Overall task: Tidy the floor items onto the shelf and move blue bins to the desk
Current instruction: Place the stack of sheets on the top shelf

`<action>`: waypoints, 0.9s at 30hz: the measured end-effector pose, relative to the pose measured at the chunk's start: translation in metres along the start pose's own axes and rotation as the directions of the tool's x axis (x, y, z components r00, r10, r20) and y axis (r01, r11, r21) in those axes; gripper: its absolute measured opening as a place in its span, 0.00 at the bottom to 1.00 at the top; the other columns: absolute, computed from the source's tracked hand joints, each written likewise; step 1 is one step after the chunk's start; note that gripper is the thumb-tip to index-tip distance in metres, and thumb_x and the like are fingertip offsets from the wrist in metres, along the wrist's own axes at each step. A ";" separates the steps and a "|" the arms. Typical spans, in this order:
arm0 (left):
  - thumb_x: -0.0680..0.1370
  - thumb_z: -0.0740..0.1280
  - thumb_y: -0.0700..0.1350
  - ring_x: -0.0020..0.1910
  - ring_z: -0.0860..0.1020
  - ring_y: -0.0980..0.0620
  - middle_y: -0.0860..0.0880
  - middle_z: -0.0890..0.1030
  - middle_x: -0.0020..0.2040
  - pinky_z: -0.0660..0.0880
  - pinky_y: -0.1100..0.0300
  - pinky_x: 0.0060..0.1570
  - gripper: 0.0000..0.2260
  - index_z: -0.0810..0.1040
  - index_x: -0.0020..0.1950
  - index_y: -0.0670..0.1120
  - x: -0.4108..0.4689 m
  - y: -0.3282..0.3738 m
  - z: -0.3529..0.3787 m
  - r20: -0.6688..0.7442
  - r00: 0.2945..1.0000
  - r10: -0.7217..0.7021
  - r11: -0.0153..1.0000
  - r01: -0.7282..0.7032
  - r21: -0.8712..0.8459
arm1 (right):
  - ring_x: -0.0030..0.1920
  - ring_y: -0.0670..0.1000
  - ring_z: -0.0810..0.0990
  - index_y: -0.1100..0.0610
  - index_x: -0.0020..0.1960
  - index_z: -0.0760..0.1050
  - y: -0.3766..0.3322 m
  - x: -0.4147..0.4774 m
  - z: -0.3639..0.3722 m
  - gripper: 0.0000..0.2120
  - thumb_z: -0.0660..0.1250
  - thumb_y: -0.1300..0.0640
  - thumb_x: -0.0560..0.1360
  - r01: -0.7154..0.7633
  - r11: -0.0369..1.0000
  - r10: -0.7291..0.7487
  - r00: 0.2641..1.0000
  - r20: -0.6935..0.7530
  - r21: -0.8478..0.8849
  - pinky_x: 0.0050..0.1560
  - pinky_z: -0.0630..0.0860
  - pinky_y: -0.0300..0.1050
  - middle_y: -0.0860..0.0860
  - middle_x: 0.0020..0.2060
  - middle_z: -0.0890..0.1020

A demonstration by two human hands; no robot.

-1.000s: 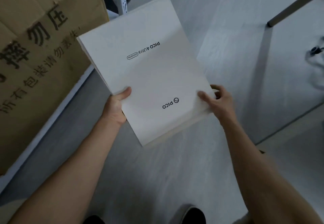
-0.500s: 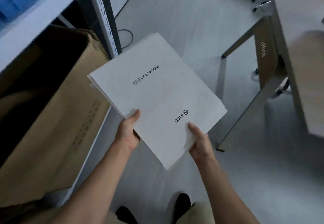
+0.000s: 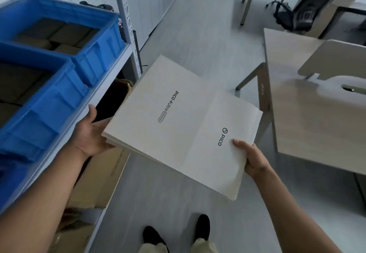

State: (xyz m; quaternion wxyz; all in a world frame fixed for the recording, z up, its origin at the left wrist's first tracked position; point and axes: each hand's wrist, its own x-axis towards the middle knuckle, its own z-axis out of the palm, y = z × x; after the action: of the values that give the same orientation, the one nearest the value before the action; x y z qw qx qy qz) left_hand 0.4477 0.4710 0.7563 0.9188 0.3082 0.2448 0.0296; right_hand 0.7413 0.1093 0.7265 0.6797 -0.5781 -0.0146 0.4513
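Grey floor [image 3: 198,40] between shelf [image 3: 111,68] and desk [image 3: 316,124]

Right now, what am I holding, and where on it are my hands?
A flat white box. The left hand supports it from under its left corner, palm up. The right hand pinches its right edge, thumb on top.

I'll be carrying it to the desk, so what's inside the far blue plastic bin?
The far blue plastic bin holds brown cardboard boxes packed side by side. Anything beneath that top layer is covered, and the boxes' contents cannot be seen.
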 end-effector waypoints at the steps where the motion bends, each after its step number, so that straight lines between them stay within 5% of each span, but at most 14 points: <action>1: 0.67 0.64 0.73 0.62 0.77 0.40 0.40 0.78 0.64 0.73 0.46 0.59 0.43 0.70 0.73 0.44 -0.005 0.008 0.010 -0.044 0.998 -0.037 0.991 0.042 0.126 | 0.46 0.60 0.86 0.65 0.63 0.77 -0.007 -0.004 0.001 0.22 0.69 0.62 0.70 -0.010 0.999 0.010 1.000 0.006 -0.031 0.44 0.83 0.53 0.62 0.53 0.85; 3: 0.56 0.76 0.69 0.51 0.83 0.42 0.41 0.83 0.54 0.80 0.50 0.47 0.40 0.82 0.60 0.45 -0.007 0.013 0.026 -0.134 0.991 -0.029 0.931 0.075 0.356 | 0.46 0.60 0.86 0.65 0.63 0.77 -0.019 -0.008 0.002 0.23 0.72 0.62 0.68 -0.020 0.994 0.023 0.999 0.023 -0.112 0.46 0.84 0.55 0.63 0.54 0.84; 7: 0.45 0.85 0.56 0.47 0.85 0.43 0.39 0.84 0.55 0.80 0.49 0.46 0.37 0.86 0.49 0.42 -0.020 -0.013 0.047 -0.317 0.948 0.039 0.896 0.107 0.431 | 0.45 0.60 0.86 0.63 0.60 0.79 -0.032 -0.011 0.015 0.22 0.73 0.63 0.66 -0.019 0.979 0.034 0.997 0.071 -0.202 0.45 0.83 0.56 0.62 0.52 0.85; 12: 0.59 0.81 0.42 0.42 0.85 0.42 0.36 0.82 0.55 0.81 0.50 0.36 0.31 0.79 0.60 0.38 -0.043 -0.075 0.064 -0.466 0.864 0.190 0.930 -0.006 0.367 | 0.38 0.56 0.84 0.61 0.57 0.79 -0.033 -0.006 0.036 0.20 0.76 0.58 0.67 0.086 0.949 -0.107 0.993 -0.053 -0.302 0.40 0.83 0.52 0.61 0.48 0.85; 16: 0.65 0.78 0.38 0.40 0.85 0.45 0.40 0.85 0.51 0.81 0.55 0.36 0.22 0.81 0.57 0.39 -0.065 -0.120 0.082 -0.609 0.704 0.365 0.905 -0.116 0.408 | 0.32 0.51 0.84 0.62 0.55 0.79 -0.034 -0.009 0.037 0.15 0.74 0.60 0.70 0.108 0.921 -0.095 0.994 0.052 -0.375 0.31 0.81 0.46 0.57 0.39 0.85; 18: 0.61 0.80 0.41 0.42 0.85 0.42 0.40 0.85 0.50 0.80 0.53 0.42 0.23 0.82 0.55 0.39 -0.084 -0.142 0.093 -0.639 0.669 0.380 0.908 -0.137 0.396 | 0.30 0.50 0.83 0.61 0.54 0.79 -0.036 -0.013 0.031 0.09 0.70 0.64 0.73 0.104 0.914 -0.056 0.990 0.132 -0.392 0.28 0.79 0.44 0.57 0.40 0.84; 22: 0.42 0.85 0.51 0.48 0.84 0.40 0.39 0.85 0.52 0.81 0.51 0.45 0.43 0.81 0.56 0.41 -0.146 -0.192 0.124 -0.650 0.656 0.384 0.917 -0.186 0.354 | 0.35 0.56 0.83 0.61 0.56 0.79 -0.037 -0.030 0.026 0.12 0.68 0.65 0.73 0.124 0.899 0.003 0.958 0.288 -0.420 0.31 0.81 0.46 0.59 0.43 0.85; 27: 0.46 0.85 0.53 0.51 0.84 0.42 0.41 0.84 0.55 0.79 0.49 0.49 0.44 0.79 0.60 0.46 -0.252 -0.256 0.163 -0.724 0.565 0.396 0.918 -0.258 0.301 | 0.38 0.59 0.85 0.67 0.58 0.78 -0.021 -0.074 0.068 0.16 0.69 0.63 0.72 0.131 0.864 0.156 0.849 0.506 -0.486 0.37 0.82 0.51 0.63 0.46 0.86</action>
State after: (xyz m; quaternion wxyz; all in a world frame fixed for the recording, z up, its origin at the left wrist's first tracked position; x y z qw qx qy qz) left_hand 0.2780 0.1221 0.8288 0.6745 0.3783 0.5538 0.3086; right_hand 0.6728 0.1165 0.8027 0.4714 -0.5879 -0.3141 0.5775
